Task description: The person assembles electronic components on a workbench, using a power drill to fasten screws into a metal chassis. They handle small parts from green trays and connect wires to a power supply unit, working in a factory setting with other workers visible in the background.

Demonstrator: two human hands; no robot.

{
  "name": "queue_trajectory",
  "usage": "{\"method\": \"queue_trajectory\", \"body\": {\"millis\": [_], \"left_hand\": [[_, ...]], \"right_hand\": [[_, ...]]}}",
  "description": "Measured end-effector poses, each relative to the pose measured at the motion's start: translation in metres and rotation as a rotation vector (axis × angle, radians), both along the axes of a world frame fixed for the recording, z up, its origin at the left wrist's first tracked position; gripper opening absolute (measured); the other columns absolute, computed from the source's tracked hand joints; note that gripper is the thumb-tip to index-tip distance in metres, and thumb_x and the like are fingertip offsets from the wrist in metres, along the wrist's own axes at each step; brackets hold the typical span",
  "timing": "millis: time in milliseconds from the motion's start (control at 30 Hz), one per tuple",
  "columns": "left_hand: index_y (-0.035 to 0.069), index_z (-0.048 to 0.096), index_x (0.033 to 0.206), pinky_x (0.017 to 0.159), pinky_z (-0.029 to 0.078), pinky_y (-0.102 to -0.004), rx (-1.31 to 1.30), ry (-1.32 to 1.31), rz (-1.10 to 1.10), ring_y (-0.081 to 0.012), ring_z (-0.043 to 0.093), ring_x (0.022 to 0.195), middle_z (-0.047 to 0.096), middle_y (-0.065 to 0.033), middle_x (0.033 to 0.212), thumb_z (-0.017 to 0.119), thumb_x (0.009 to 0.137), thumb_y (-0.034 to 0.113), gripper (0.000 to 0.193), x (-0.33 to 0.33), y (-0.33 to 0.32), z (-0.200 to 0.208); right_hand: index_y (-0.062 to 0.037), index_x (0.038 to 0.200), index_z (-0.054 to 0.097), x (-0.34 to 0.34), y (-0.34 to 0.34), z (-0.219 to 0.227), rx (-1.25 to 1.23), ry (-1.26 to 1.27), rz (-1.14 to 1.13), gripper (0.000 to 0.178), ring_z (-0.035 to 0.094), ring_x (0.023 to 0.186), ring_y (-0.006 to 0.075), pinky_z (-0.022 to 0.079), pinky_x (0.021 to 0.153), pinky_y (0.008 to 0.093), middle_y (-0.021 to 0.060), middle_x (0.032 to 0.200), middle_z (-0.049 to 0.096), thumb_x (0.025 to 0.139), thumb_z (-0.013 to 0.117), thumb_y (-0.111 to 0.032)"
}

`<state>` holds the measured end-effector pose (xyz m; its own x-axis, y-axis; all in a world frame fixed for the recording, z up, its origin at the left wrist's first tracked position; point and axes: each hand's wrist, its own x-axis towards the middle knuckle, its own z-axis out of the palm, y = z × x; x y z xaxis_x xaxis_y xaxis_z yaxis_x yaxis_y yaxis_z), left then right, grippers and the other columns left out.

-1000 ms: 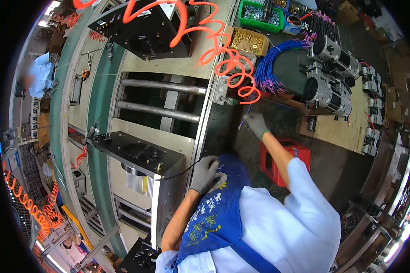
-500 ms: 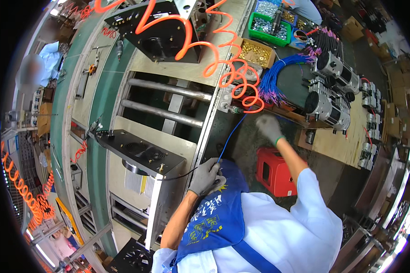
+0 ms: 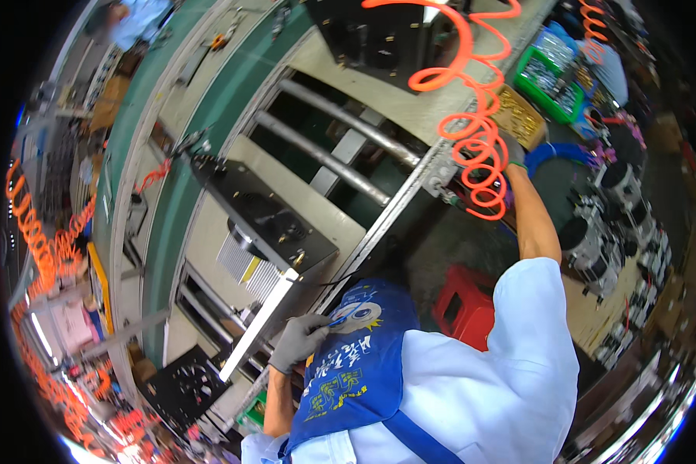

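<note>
My left hand (image 3: 298, 342), in a grey glove, is closed in front of the blue apron (image 3: 363, 363), a short stretch of thin blue cable (image 3: 339, 319) at its fingertips. Beside it stands a unit with a black panel (image 3: 263, 209), a silver finned block (image 3: 247, 267) and a white side edge. From the panel's near corner a black cable (image 3: 334, 281) runs out. My right arm reaches far forward; the gloved right hand (image 3: 510, 148) is at the cardboard box of brass fittings (image 3: 520, 117), partly behind the orange coiled hose (image 3: 479, 158). Its fingers are hidden.
A green bin (image 3: 549, 85) of small metal parts stands beyond the box. Blue cable bundles (image 3: 557, 152) and several motor-like pumps (image 3: 584, 243) lie to the right. A red stool (image 3: 465, 305) stands below. Metal rollers (image 3: 325, 155) span the conveyor; another black panel (image 3: 371, 39) sits farther up.
My right hand has moved forward to the box of brass fittings. My left hand has drawn back toward my body, away from the black cable. The whole view has turned and shifted.
</note>
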<state>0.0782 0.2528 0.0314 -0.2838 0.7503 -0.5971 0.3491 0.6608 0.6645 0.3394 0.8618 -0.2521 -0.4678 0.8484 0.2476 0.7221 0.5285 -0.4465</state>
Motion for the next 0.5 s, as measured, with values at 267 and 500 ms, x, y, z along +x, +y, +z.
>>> {"method": "queue_trajectory", "body": {"millis": [267,500], "left_hand": [[-0.002,0.073,0.103,0.077,0.056,-0.0368,-0.01,-0.016,0.146,-0.0252,0.071,0.085,0.074,-0.0162,0.093,0.072,0.094,0.026,0.03,-0.014,-0.07,0.032],[-0.004,0.076,0.099,0.072,0.054,-0.0344,0.063,-0.282,0.291,-0.0199,0.068,0.082,0.073,-0.012,0.09,0.075,0.094,0.027,0.031,-0.05,-0.104,0.099]], "right_hand": [[-0.0089,0.099,0.074,0.002,0.0,-0.004,0.04,-0.117,-0.042,0.034,0.072,0.094,0.0347,0.057,0.081,0.0464,0.0148,0.103,0.075,0.092,0.061,-0.04],[-0.0075,0.102,0.074,0.039,-0.019,0.031,-0.06,-0.33,-0.322,0.036,0.071,0.098,0.0352,0.055,0.086,0.0459,0.0156,0.107,0.075,0.091,0.064,-0.04]]}}
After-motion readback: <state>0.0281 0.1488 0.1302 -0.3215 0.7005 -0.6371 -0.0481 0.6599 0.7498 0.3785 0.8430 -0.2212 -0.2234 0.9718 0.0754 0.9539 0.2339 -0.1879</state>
